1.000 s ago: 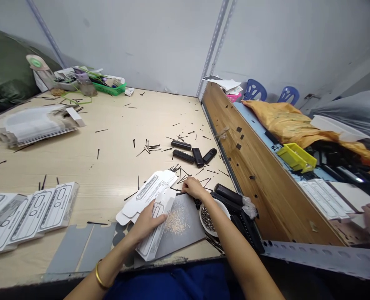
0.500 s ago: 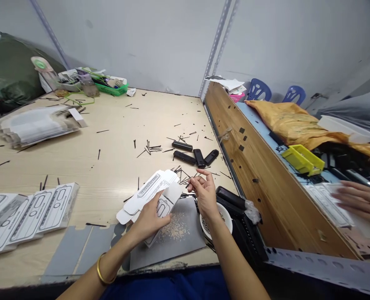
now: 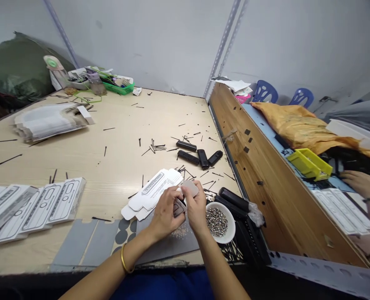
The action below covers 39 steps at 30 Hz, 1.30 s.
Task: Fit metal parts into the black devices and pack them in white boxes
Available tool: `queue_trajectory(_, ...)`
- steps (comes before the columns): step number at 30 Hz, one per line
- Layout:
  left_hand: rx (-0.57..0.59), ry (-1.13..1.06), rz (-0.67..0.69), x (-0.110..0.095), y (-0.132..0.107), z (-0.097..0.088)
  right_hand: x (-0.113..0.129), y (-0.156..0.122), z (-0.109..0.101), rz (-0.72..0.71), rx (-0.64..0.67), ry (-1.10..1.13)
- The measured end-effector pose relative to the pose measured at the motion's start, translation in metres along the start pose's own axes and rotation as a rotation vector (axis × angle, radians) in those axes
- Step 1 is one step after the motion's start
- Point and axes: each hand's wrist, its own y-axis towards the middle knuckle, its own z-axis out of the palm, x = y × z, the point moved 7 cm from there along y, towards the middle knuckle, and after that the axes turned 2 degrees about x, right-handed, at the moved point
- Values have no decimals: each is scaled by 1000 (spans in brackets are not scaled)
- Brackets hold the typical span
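Both hands are together over the front of the table, around a small white cardboard box point(image 3: 179, 207) with a grey-brown inside flap point(image 3: 191, 188). My left hand point(image 3: 166, 212) is wrapped round the box body from the left. At the open end, my right hand point(image 3: 195, 206) pinches the flap with thumb and fingers. Most of the box is covered by the fingers. Just behind lie flat, unfolded white printed cartons point(image 3: 155, 191). Beneath the hands is a grey sheet point(image 3: 159, 246) with beige crumbs on it. A white bowl point(image 3: 231, 227) of small shiny metal pieces stands right of my right hand.
Folded white boxes point(image 3: 66, 200) lie in a row at left, near a carton stack point(image 3: 50, 121). Several black plastic handles point(image 3: 202, 158) and thin black sticks point(image 3: 155, 146) are scattered about. A wooden divider point(image 3: 250, 158) borders the right; beyond it are a yellow bin point(image 3: 310, 163) and another person's hand point(image 3: 358, 182).
My right hand has come left and down from beside the black sticks onto the box flap. My left hand has turned the box. Beyond the divider, the other person's hand has moved back.
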Motion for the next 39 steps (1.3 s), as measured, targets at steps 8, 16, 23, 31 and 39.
queue_trajectory(8,24,-177,-310,25,-1,0,20,-20,12,-256,-76,-245)
queue_trajectory(16,-32,-130,-252,26,-1,-4,29,-31,25,-543,-90,-358)
queue_trajectory(23,-7,-75,-234,26,4,4,20,-14,8,-120,-91,-183)
queue_trajectory(31,-22,-34,-237,28,2,3,18,-18,22,-343,-86,-232)
queue_trajectory(39,-112,268,-653,69,3,-107,-6,2,-18,-22,168,-449)
